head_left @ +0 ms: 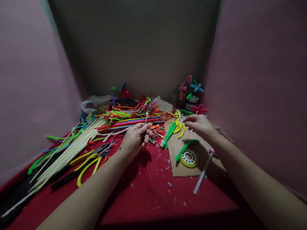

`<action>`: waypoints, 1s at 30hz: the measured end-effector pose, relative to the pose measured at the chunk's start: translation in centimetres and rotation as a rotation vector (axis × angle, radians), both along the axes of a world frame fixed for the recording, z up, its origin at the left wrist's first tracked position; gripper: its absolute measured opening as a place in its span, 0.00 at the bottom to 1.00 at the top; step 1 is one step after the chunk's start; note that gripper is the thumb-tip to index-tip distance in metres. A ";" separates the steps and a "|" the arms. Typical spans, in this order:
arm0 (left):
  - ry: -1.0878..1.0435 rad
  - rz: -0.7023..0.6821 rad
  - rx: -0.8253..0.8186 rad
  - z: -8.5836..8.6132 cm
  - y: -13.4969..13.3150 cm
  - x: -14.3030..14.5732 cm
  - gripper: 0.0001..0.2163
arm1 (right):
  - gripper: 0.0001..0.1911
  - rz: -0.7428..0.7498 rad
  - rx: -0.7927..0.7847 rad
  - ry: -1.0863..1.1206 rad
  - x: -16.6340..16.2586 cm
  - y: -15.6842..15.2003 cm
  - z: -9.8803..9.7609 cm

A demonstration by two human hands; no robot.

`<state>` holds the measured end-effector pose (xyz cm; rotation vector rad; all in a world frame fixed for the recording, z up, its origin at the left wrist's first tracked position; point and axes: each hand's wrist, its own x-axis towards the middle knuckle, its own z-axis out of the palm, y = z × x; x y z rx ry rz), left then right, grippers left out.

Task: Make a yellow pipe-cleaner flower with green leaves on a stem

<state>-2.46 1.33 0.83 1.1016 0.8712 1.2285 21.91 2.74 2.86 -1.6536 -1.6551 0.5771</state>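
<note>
My left hand point(136, 137) is closed in a pinch above the red cloth. Between thumb and fingers stands a thin stem with a whitish tip point(147, 115), held upright; its lower part is hidden by the fingers. Over the cardboard sheet point(178, 167), my right hand point(198, 124) has its fingertips drawn together. Whether anything small is between them is hard to make out. Just left of those fingertips lie bent yellow pipe cleaners point(177, 127). Beside them is a green pipe-cleaner leaf point(169, 134), and a second green leaf point(185, 147) rests against a tape roll point(189, 157).
Bamboo sticks point(69, 153), pliers point(83, 159) and a heap of coloured pipe cleaners point(134, 113) cover the left and back. A glue stick point(203, 174) crosses the cardboard's edge. Pipe-cleaner flowers point(197, 86) stand in jars behind. Scraps dot the red cloth point(144, 198).
</note>
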 end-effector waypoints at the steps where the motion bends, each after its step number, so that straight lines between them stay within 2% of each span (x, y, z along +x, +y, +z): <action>1: 0.006 -0.007 -0.006 0.0 0.0 0.0 0.07 | 0.11 0.000 -0.032 -0.070 0.1 0.8 -0.1; 5: 0.015 -0.045 -0.015 -0.4 0.0 0.0 0.09 | 0.10 -0.019 -0.093 -0.224 0.5 3.0 -0.7; 10: 0.024 -0.095 -0.016 -1.1 0.2 0.1 0.11 | 0.09 -0.091 -0.112 -0.356 -0.1 4.2 -1.7; 14: 0.015 -0.116 -0.053 -1.4 0.1 0.3 0.11 | 0.06 -0.132 -0.138 -0.357 -0.9 5.0 -2.4; 18: -0.023 -0.131 -0.069 -1.3 -0.1 0.3 0.11 | 0.04 -0.172 -0.119 -0.260 -0.5 5.1 -2.1; 21: -0.055 -0.151 -0.093 -1.1 -0.2 0.3 0.10 | 0.04 -0.163 -0.062 -0.118 0.1 4.4 -1.4; 24: -0.081 -0.166 -0.118 -0.8 -0.3 0.3 0.10 | 0.09 -0.054 -0.005 0.084 -0.1 2.7 -0.7; 26: -0.094 -0.162 -0.129 -0.8 -0.4 0.4 0.10 | 0.10 0.082 -0.009 0.276 -0.9 1.2 -0.3; 28: -0.096 -0.167 -0.140 -0.9 -0.6 0.5 0.10 | 0.08 0.333 -0.096 0.736 -1.9 -0.4 0.1; 30: -0.090 -0.210 -0.149 -0.8 -0.9 0.6 0.11 | 0.08 0.481 -0.217 0.975 -2.9 -1.6 0.4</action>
